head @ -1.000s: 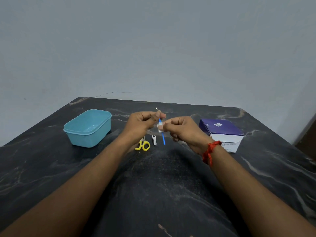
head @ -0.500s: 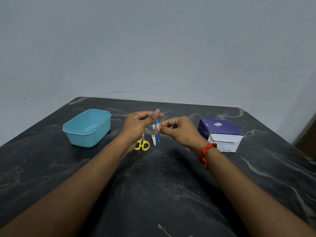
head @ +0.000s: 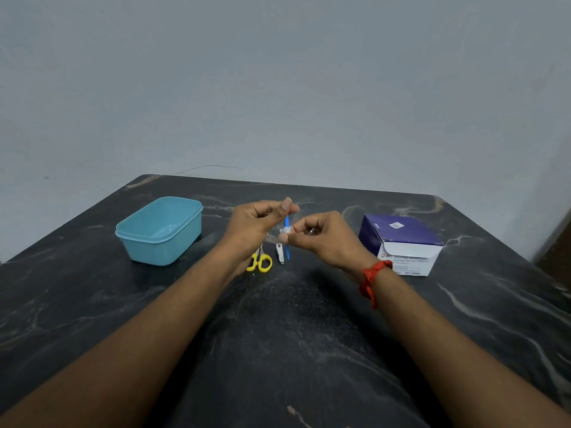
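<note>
Head view: fingers of your left hand (head: 256,225) pinch a blue stick (head: 287,222) above the desk (head: 278,350), well inside its edges. Fingers of your right hand (head: 324,239) pinch a white swab (head: 283,232) against it. The box (head: 401,239) reads "BD Alcohol Swabs".

We cannot see the blades of the yellow-handled scissors (head: 259,262), which run up behind the left hand (head: 256,225). That hand's thumb covers the top end of the thin blue stick (head: 286,221) it pinches. The small white piece (head: 284,231) pinched by the right hand (head: 324,239) covers the stick's middle, and we cannot tell what that piece is. Something pale and see-through below the left hand's fingers is too blurred for us to name. The fine print on the alcohol swab box (head: 401,239) is too small to read. The forearms (head: 139,350) and the table (head: 92,304) are cut off by the picture's edges.
</note>
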